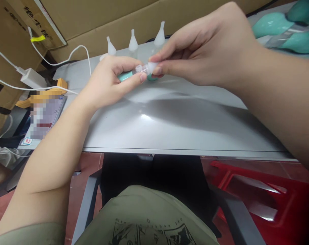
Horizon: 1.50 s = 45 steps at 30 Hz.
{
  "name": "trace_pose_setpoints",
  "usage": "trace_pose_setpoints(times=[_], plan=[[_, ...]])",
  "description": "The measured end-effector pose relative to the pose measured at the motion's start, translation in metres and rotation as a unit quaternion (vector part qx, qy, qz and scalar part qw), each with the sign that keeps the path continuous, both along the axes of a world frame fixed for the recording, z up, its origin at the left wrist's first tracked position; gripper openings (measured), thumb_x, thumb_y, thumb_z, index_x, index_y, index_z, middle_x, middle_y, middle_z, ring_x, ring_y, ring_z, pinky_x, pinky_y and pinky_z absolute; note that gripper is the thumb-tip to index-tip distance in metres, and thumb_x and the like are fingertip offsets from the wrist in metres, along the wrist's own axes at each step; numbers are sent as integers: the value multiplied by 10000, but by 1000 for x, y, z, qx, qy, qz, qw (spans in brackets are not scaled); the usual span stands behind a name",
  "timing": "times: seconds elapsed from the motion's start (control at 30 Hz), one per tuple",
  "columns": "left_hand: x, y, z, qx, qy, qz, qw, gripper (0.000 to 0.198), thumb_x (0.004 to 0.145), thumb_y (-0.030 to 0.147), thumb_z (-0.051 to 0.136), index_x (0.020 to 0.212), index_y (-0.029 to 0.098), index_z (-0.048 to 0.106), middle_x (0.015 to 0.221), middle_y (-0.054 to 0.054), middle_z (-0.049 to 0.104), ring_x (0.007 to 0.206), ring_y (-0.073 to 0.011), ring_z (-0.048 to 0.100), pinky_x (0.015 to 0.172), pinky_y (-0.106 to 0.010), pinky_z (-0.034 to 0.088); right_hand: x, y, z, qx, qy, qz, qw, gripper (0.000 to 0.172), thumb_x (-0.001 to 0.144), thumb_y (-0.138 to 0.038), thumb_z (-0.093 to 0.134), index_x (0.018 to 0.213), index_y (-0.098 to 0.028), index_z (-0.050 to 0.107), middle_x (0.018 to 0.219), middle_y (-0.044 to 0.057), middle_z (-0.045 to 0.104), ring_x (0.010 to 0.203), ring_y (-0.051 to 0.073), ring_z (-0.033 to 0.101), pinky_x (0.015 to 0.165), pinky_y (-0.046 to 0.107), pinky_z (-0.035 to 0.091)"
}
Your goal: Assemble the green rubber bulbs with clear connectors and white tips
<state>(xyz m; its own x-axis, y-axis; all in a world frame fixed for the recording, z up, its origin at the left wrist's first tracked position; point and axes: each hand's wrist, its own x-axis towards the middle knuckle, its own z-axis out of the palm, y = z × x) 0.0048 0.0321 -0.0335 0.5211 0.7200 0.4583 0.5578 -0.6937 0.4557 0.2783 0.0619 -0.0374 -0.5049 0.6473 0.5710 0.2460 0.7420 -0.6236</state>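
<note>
My left hand (pixel 113 80) is closed round a small teal piece with a clear plastic neck (pixel 138 69) sticking out toward the right. My right hand (pixel 205 51) pinches a translucent white tip (pixel 151 67) at the end of that neck, so both hands meet above the grey table (pixel 169 119). Behind my fingers three white cone-shaped tips (pixel 133 41) stand upright in a row near the table's far edge. Most of the teal piece is hidden in my left fist.
Cardboard boxes (pixel 98 20) line the back. White cables and a charger (pixel 32 77) lie at the left beside a phone (pixel 43 117). Teal rubber bulbs in clear wrap (pixel 284 29) sit at the far right. A red plastic stool (pixel 266 200) stands below right.
</note>
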Motion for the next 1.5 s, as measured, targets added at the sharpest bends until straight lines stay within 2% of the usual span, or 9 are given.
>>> trace_pose_setpoints(times=[0.27,0.47,0.57,0.7,0.93,1.03,1.23,1.37,1.5], plan=[[3,-6,0,2,-1,14,1000,481,1146,711,722,1070,268,893,1033,-12,893,969,-235,775,941,-439,640,-8,-10,-5,-91,90,28,991,109,928,-205,1039,999,-209,957,921,-15,876,841,90,815,800,176,699],[0,-8,0,42,38,49,997,313,1111,533,713,1005,280,862,932,-37,831,888,-270,752,886,-453,614,-4,13,-7,43,-13,9,999,162,936,-210,989,1028,-340,958,831,-110,823,725,14,691,667,185,526],[0,-8,0,64,50,49,996,315,1121,511,671,1068,297,895,988,-34,862,898,-275,760,893,-447,619,-2,25,-9,105,-40,4,994,179,955,-232,970,1047,-385,947,815,-138,808,709,7,636,645,225,453],[0,-9,0,98,89,57,990,348,1174,502,637,1180,283,907,1067,-49,885,955,-275,768,937,-435,599,-2,28,-14,114,-58,24,991,139,1016,-210,925,943,-329,913,776,-146,781,684,-8,600,637,227,415],[-1,-8,-2,166,206,107,959,197,1150,356,730,1186,252,893,1011,-103,827,954,-349,788,823,-501,539,-2,24,-19,88,-105,18,990,178,1093,-272,855,917,-245,871,759,-132,745,709,7,628,705,259,439],[-2,-7,-2,196,226,123,946,230,1132,447,770,1162,251,887,955,-108,795,941,-379,805,764,-493,505,-2,23,-18,76,-104,28,991,148,1071,-222,869,925,-249,872,739,-135,731,661,-4,574,689,261,426],[-1,-12,-1,221,238,132,937,359,1191,540,597,1241,303,862,1031,-105,828,1008,-358,803,789,-471,476,-5,13,-13,27,-85,34,995,189,1040,-86,861,903,-214,842,687,-131,702,622,-3,552,641,251,405],[-2,-8,-4,240,273,142,921,356,1170,577,616,1265,329,853,1047,-103,825,1052,-394,806,833,-493,496,-5,14,-10,9,-111,27,993,207,1042,-166,895,850,-208,830,638,-135,669,581,-5,515,625,243,388],[-4,-1,-7,263,283,129,913,541,1203,626,485,1298,284,893,1028,-146,840,1031,-406,802,731,-497,477,-2,22,-12,28,-130,43,990,218,1054,-230,900,853,-224,816,644,-137,660,595,-6,519,603,237,370]])
